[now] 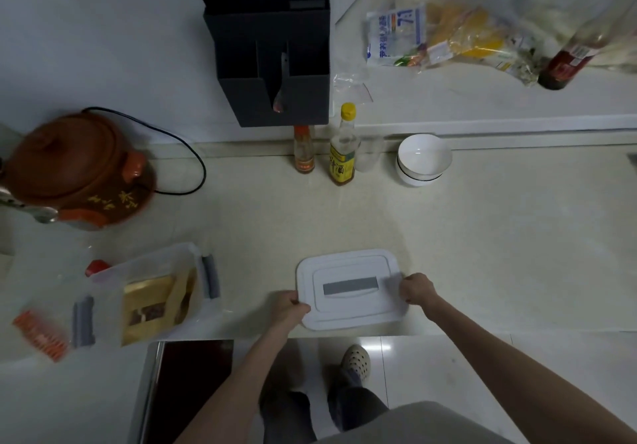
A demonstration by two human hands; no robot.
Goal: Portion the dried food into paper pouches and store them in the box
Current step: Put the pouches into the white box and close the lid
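A white box lid [351,312] with a grey handle strip lies flat near the counter's front edge. My left hand [287,307] grips its left edge and my right hand [417,288] grips its right edge. To the left stands the clear plastic box [148,264] with grey side latches, open on top. Inside it lean brown paper pouches [155,300] with a window showing dark dried food.
A brown clay pot [76,167] with a black cord stands at the left. Two bottles [341,147], a small cup and stacked white bowls [424,159] line the back edge. A dark knife holder [272,61] hangs above. Food bags lie on the upper ledge.
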